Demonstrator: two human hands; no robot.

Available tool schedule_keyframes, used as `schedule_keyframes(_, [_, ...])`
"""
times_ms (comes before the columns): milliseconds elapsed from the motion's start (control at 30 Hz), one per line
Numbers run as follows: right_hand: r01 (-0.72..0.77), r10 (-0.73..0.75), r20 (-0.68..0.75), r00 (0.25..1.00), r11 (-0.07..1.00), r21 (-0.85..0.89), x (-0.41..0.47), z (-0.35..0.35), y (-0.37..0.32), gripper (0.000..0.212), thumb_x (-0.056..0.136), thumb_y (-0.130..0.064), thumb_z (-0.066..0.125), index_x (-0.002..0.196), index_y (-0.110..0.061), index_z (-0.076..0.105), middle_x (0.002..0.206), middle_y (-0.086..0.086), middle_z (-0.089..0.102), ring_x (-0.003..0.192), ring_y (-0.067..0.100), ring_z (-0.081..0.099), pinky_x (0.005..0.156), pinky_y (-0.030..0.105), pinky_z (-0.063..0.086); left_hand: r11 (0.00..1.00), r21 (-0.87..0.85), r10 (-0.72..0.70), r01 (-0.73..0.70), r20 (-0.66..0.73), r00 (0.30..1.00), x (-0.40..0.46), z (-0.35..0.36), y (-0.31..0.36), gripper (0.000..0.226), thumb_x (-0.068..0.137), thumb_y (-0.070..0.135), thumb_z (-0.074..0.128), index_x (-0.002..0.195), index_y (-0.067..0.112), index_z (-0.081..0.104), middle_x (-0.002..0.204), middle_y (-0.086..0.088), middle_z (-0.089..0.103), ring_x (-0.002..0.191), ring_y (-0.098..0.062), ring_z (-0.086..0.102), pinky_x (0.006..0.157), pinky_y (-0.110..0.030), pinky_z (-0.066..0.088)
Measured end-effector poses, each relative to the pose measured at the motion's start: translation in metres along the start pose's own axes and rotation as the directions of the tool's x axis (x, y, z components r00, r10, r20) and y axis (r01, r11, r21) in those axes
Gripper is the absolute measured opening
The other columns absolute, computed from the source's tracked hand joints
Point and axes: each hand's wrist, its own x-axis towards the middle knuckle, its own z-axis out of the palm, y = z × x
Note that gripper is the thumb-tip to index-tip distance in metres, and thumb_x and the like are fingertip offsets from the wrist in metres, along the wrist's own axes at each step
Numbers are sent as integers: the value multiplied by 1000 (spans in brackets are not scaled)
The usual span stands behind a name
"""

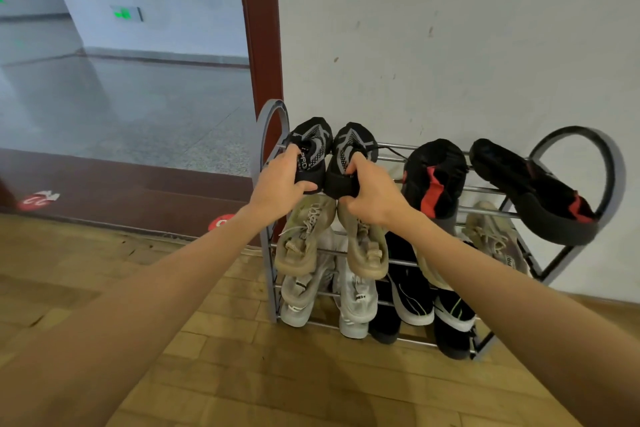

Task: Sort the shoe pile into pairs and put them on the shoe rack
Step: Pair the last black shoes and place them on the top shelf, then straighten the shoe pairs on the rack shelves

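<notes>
The left hand and right hand are each gripping one black knit shoe closed-fisted, seating the pair on the shoe rack top tier; releasing likely comes next.

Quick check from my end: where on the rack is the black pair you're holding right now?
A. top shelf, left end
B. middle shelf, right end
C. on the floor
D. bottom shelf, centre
A: the left hand and right hand each grip one black knit shoe at the top shelf's left end.

My right arm hides part of a beige shoe | heel print unreadable | both elbows cut off.
</notes>
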Motion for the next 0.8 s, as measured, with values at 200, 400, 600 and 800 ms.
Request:
schedule_keyframes(200, [1,4,74,997,998,-65,-3,0,0,39,77,-9,67,108,-10,43,110,11,49,100,31,49,83,40,45,999,40,33,-35,57,998,-2,-4,-4,54,80,18,76,123,6,44,117,-14,63,106,-28,63,87,-43,54])
schedule_keyframes(400, [46,-47,5,999,937,-347,-27,-37,3,72,88,-36,62,146,-14,27,153,23,23,142,39,23,114,48,23,986,126,120,-109,-90,989,-13,-1,35,71,82,12,69,143,6,34,147,-16,40,139,-29,35,114,-42,33])
schedule_keyframes(600, [-180,122,-220,968,948,-264,-97,-96,76,66,94,-31,54,149,-14,23,158,23,11,147,36,10,117,49,18,966,0,259,-260,63,964,-22,25,107,62,82,28,69,137,13,44,140,-8,43,131,-22,42,106,-32,36])
schedule_keyframes(800, [-398,312,-310,898,875,-274,-149,-116,144,68,92,-33,55,149,-12,24,156,23,14,145,39,11,118,51,14,982,-22,188,-188,241,952,-31,73,154,74,73,32,70,139,16,41,134,-11,42,124,-29,44,98,-32,37])
